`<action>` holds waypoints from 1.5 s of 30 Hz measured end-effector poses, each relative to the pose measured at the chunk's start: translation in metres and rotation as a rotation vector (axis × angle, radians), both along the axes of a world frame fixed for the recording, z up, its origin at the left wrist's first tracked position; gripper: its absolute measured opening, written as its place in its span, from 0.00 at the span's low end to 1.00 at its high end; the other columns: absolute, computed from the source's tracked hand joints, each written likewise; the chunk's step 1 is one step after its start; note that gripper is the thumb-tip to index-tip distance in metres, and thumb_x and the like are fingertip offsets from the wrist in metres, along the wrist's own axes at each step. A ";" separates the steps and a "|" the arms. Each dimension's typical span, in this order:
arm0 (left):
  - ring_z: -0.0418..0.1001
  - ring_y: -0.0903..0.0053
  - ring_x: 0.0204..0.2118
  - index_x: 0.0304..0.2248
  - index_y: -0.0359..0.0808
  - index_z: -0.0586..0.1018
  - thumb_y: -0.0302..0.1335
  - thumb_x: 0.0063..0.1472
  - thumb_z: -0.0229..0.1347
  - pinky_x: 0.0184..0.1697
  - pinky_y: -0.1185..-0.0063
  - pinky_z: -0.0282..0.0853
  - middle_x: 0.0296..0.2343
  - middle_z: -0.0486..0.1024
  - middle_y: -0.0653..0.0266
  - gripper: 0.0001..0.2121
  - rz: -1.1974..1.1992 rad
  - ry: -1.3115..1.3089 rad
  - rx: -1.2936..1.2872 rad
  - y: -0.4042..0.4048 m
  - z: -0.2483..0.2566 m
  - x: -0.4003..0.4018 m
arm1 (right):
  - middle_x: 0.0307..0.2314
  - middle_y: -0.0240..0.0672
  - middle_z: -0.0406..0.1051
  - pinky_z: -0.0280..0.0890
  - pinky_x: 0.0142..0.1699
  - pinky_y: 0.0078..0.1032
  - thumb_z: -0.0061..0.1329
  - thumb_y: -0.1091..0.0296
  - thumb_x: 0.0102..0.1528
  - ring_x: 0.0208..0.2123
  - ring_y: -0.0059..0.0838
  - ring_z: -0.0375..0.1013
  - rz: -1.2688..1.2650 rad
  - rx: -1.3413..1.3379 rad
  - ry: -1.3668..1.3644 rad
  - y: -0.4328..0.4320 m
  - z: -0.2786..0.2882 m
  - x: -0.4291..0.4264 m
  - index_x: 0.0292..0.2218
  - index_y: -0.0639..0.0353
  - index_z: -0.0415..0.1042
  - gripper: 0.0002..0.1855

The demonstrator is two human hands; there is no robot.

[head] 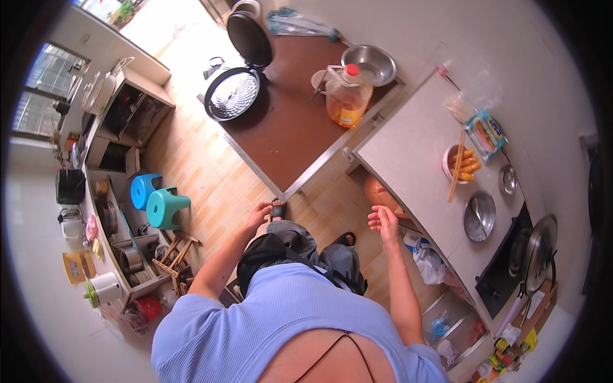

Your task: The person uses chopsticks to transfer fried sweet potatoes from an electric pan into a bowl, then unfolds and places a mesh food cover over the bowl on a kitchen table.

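Both hands hang in front of the body with nothing in them. My left hand (259, 213) is beside the near corner of the brown table (282, 158), fingers apart. My right hand (384, 221) is by the edge of the pale counter (402, 143), fingers loosely spread. On the table stand an electric griddle pan (233, 94) with its lid raised, a plastic oil jug (348, 98) with a red cap and a steel basin (368, 64). The counter bears a bowl of yellow-orange food pieces (467, 164) with chopsticks (456, 167) across it, and a steel bowl (479, 216).
A lidded pan (539, 253) stands at the black stove (503, 268) on the right. Two plastic stools, blue (142, 191) and teal (164, 209), and a wooden folding stool (176, 258) stand on the left. Bags lie under the counter. A seasoning packet (485, 135) lies by the wall.
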State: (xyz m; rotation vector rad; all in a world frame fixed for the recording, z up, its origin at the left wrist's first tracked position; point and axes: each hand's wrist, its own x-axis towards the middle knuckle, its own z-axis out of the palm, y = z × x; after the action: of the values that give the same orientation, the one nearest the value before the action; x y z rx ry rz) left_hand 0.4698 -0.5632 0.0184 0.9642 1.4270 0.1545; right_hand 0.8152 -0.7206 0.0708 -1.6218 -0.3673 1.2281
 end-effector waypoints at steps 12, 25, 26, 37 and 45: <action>0.65 0.80 0.39 0.40 0.42 0.67 0.35 0.54 0.45 0.38 0.78 0.61 0.37 0.67 0.68 0.14 0.436 -0.066 0.055 0.173 -0.023 -0.275 | 0.20 0.28 0.67 0.59 0.21 0.11 0.36 0.61 0.54 0.18 0.13 0.64 0.297 0.241 -0.269 0.372 0.017 -0.184 0.32 0.59 0.67 0.12; 0.64 0.84 0.30 0.38 0.40 0.68 0.37 0.56 0.40 0.35 0.81 0.60 0.31 0.70 0.72 0.14 0.301 -0.230 -0.100 0.447 -0.104 -0.260 | 0.34 0.39 0.64 0.55 0.45 0.30 0.42 0.57 0.48 0.38 0.37 0.62 0.118 0.385 -1.832 0.737 0.105 -0.108 0.37 0.53 0.65 0.16; 0.63 0.83 0.30 0.39 0.40 0.67 0.39 0.56 0.38 0.35 0.80 0.60 0.30 0.70 0.72 0.16 0.326 -0.249 -0.108 0.463 -0.119 -0.256 | 0.34 0.39 0.64 0.55 0.45 0.30 0.42 0.57 0.48 0.38 0.37 0.62 0.128 0.382 -1.829 0.755 0.098 -0.098 0.37 0.53 0.65 0.16; 0.65 0.78 0.25 0.30 0.41 0.69 0.47 0.56 0.32 0.29 0.76 0.61 0.23 0.69 0.68 0.20 0.588 -0.310 -0.531 0.550 -0.218 -0.224 | 0.23 0.38 0.69 0.59 0.35 0.24 0.48 0.43 0.40 0.28 0.27 0.66 0.512 -0.142 -1.191 0.882 0.099 -0.094 0.29 0.63 0.69 0.27; 0.64 0.80 0.25 0.28 0.42 0.69 0.46 0.56 0.34 0.28 0.80 0.60 0.23 0.67 0.70 0.18 0.624 -0.418 -0.586 0.634 -0.217 -0.224 | 0.25 0.40 0.70 0.59 0.36 0.24 0.49 0.43 0.39 0.29 0.30 0.68 0.310 -0.209 -1.277 0.922 0.094 -0.086 0.30 0.64 0.69 0.29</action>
State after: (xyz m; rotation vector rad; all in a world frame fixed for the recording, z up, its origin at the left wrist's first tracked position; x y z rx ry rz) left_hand 0.2458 0.0711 -0.1988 -0.0175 1.2301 0.3504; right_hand 0.7289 0.2013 0.1649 -2.4401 -1.3343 0.2575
